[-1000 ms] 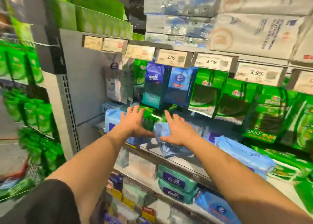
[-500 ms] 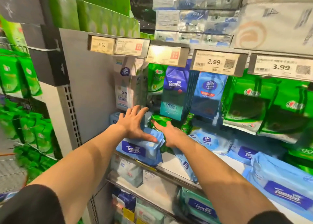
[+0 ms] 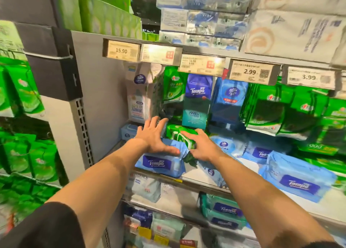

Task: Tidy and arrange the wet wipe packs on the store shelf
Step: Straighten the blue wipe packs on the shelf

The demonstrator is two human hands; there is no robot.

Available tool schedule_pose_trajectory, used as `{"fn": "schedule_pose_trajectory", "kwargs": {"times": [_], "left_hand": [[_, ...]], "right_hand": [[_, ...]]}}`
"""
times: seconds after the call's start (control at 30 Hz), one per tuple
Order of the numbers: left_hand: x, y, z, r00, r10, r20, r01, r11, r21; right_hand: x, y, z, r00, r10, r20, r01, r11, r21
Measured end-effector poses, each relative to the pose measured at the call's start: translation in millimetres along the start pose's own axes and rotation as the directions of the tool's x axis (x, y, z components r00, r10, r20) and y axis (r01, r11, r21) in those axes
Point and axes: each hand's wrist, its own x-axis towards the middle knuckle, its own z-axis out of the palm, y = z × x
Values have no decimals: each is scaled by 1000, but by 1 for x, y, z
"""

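The left hand (image 3: 155, 137) lies flat with straight fingers, its grip loose, on the soft light-blue Tempo wet wipe pack (image 3: 161, 161) at the grey metal shelf (image 3: 202, 178) front edge; the right hand (image 3: 200, 146) curls around a green plastic wipe pack (image 3: 182, 135) just behind. Best to steady the blue pack while sliding the green one clear. Since half a second ago, both hands have barely shifted; the view has drawn closer.

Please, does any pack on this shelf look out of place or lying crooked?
Yes. A green pack lies tilted among the blue ones, between both hands, with the right hand on it. A small blue pack hangs askew over the shelf edge.
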Motion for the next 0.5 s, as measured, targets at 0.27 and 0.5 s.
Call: {"fn": "schedule_pose_trajectory", "kwargs": {"times": [0.27, 0.5], "left_hand": [[-6, 51, 29, 993, 122, 2, -121, 992, -45], [-27, 147, 61, 979, 168, 117, -178, 981, 81]], "right_hand": [[-70, 0, -23, 985, 38, -168, -24, 997, 79], [-150, 21, -66, 941, 134, -311, -71, 976, 204]]}}
